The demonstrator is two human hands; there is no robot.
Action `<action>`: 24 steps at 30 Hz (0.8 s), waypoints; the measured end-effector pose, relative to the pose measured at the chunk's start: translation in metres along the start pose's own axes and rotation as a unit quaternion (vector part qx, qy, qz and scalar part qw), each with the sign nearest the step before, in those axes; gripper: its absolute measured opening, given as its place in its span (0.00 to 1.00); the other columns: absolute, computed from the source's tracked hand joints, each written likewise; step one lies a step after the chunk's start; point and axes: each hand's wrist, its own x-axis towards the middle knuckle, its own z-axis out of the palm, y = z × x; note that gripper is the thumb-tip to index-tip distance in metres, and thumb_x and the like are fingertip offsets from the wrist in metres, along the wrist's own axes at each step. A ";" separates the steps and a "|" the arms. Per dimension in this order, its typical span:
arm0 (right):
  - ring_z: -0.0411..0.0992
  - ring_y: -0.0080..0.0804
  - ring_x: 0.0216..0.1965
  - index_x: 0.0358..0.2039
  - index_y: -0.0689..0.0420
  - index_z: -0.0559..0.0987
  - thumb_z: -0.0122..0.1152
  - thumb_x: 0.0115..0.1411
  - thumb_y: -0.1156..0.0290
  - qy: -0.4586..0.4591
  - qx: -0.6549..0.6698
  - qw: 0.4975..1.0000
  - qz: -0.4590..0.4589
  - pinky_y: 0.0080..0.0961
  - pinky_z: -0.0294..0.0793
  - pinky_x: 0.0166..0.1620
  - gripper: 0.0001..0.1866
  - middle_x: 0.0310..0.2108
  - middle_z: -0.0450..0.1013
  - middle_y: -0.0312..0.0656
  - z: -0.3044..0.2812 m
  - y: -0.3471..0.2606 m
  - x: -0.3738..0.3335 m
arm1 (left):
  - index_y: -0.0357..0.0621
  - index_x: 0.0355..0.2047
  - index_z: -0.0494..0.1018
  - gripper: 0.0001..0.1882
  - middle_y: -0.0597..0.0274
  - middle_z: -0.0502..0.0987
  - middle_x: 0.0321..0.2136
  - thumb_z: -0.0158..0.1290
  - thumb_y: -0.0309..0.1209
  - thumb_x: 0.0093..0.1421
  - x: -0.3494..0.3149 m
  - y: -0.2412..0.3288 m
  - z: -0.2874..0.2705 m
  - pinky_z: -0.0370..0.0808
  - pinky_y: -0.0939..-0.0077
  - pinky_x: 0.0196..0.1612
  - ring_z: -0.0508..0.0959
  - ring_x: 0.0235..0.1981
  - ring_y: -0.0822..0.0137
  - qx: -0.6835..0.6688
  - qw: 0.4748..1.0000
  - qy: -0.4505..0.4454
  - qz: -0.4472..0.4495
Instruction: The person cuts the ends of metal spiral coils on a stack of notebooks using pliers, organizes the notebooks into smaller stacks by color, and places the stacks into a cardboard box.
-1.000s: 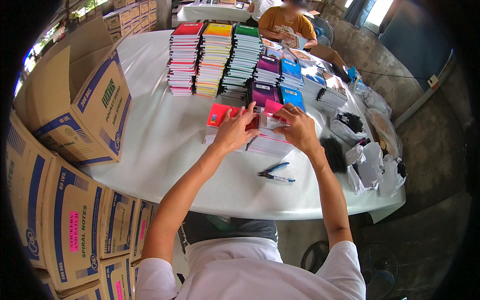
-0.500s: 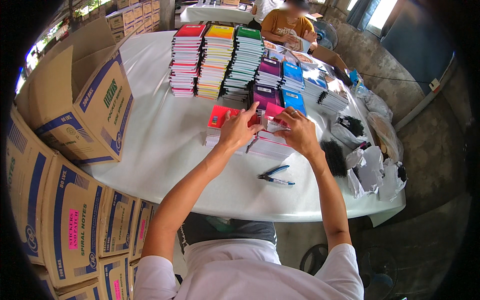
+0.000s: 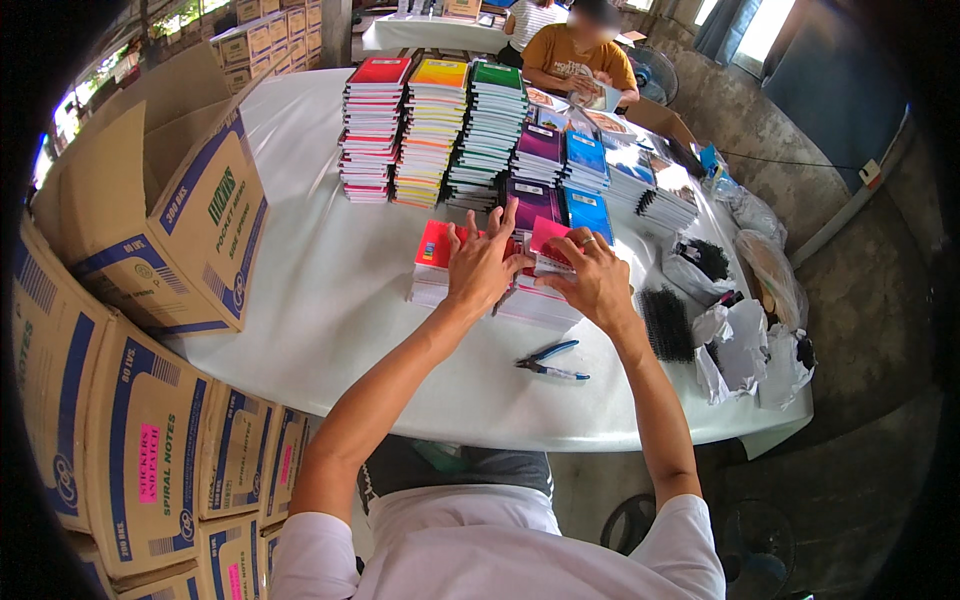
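In front of me on the white-covered table sit two low stacks of small notebooks, with a red cover (image 3: 433, 243) on top at the left and a pink-red cover (image 3: 546, 234) at the right. My left hand (image 3: 480, 265) rests over the gap between them, fingers spread, its thumb by the spine edge of the right one. Bent fingers of my right hand (image 3: 598, 285) grip the pink-covered notebook at its right side. Palm and fingers partly hide the pages and binding. Blue-handled cutting pliers (image 3: 550, 361) lie on the table nearer to me.
Tall stacks of red (image 3: 375, 130), yellow (image 3: 432, 130) and green notebooks (image 3: 490, 130) stand behind, beside purple (image 3: 532, 195) and blue ones (image 3: 588, 207). Black spiral coils (image 3: 665, 322) lie right. An open carton (image 3: 195, 215) stands left. Across the table a person (image 3: 580, 65) handles a booklet.
The pink cover, tilted up before, now lies flatter on its stack. My left fingers have spread more, and my right hand has shifted slightly left and down.
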 end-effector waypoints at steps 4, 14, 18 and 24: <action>0.70 0.39 0.42 0.43 0.49 0.77 0.69 0.42 0.48 0.004 -0.008 1.000 -0.001 0.37 0.76 0.35 0.28 0.41 0.70 0.40 0.000 -0.003 0.004 | 0.59 0.68 0.40 0.50 0.51 0.57 0.64 0.56 0.52 0.53 0.004 0.000 -0.001 0.46 0.36 0.62 0.55 0.63 0.35 -0.004 1.000 0.013 -0.013; 0.73 0.41 0.42 0.46 0.62 0.72 0.66 0.51 0.63 0.029 -0.102 0.986 -0.127 0.34 0.78 0.34 0.25 0.38 0.74 0.45 0.009 0.003 0.003 | 0.57 0.68 0.43 0.45 0.51 0.58 0.63 0.48 0.58 0.57 0.014 -0.001 -0.008 0.49 0.36 0.61 0.53 0.64 0.37 -0.006 0.999 -0.029 -0.017; 0.74 0.42 0.41 0.46 0.65 0.69 0.64 0.52 0.67 0.058 -0.154 0.968 -0.191 0.33 0.79 0.29 0.23 0.36 0.74 0.47 -0.005 0.022 0.010 | 0.52 0.63 0.58 0.35 0.53 0.62 0.61 0.44 0.57 0.61 0.020 -0.033 -0.024 0.48 0.39 0.63 0.52 0.65 0.39 -0.013 0.988 -0.150 -0.010; 0.73 0.44 0.44 0.49 0.65 0.67 0.63 0.51 0.68 0.069 -0.063 0.969 -0.227 0.32 0.81 0.35 0.27 0.44 0.73 0.48 -0.066 0.001 0.057 | 0.49 0.60 0.65 0.33 0.46 0.64 0.59 0.43 0.56 0.63 0.021 -0.065 -0.048 0.55 0.46 0.61 0.58 0.64 0.45 -0.410 0.911 0.030 -0.025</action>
